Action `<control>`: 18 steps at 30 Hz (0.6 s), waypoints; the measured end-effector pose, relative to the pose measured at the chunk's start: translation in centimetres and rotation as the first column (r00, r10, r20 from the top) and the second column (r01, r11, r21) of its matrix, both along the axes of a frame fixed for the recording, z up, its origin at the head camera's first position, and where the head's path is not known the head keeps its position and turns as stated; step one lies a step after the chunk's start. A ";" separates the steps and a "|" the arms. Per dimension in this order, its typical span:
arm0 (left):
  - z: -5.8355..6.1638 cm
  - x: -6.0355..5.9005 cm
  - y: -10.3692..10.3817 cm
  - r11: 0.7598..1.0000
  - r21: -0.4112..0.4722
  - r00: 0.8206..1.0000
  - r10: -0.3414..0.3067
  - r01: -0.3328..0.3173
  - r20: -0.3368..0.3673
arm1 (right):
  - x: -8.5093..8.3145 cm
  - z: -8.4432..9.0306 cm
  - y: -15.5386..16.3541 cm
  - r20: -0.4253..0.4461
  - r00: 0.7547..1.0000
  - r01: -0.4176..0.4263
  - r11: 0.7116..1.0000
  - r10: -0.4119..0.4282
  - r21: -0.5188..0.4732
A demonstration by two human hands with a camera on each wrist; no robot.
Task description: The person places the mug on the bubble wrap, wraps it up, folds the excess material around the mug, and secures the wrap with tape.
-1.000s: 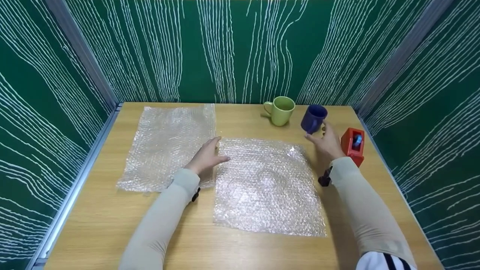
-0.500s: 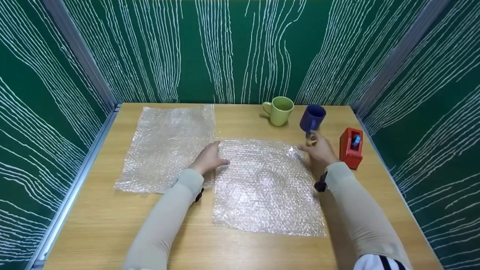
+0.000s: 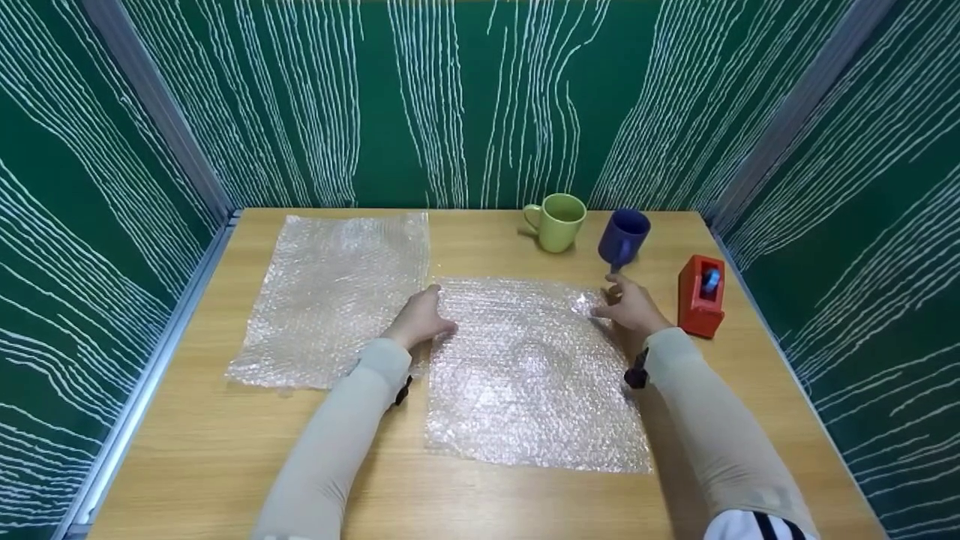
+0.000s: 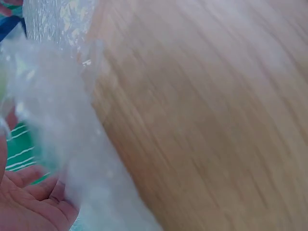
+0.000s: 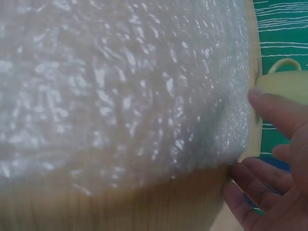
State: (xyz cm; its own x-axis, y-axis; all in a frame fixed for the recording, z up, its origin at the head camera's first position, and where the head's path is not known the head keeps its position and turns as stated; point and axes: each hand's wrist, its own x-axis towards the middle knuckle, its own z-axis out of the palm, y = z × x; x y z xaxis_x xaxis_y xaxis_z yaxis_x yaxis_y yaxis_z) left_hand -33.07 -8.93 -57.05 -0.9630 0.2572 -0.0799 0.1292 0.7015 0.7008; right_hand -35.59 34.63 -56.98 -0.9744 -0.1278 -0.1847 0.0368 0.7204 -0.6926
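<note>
The wooden table (image 3: 225, 420) carries two bubble wrap sheets; the nearer sheet (image 3: 532, 375) lies flat in front of you, the far sheet (image 3: 337, 292) just left of it. Your left hand (image 3: 420, 319) rests on its far left corner, your right hand (image 3: 630, 307) on the far right corner, fingers relaxed, gripping nothing. The blue mug (image 3: 622, 236) stands just beyond your right hand, so a careless lift could tip it.
</note>
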 end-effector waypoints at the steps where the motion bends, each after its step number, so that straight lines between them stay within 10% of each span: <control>1: 0.0 0.0 0.0 1.000 0.012 1.000 0.004 -0.004 0.006 | 0.0 -0.1 0.0 -0.005 1.000 -0.007 1.000 0.007 0.009; 18: -0.3 -1.0 0.1 0.963 0.226 0.988 0.152 -0.148 0.000 | 0.0 -0.7 -0.9 -0.081 0.997 0.006 1.000 -0.007 -0.014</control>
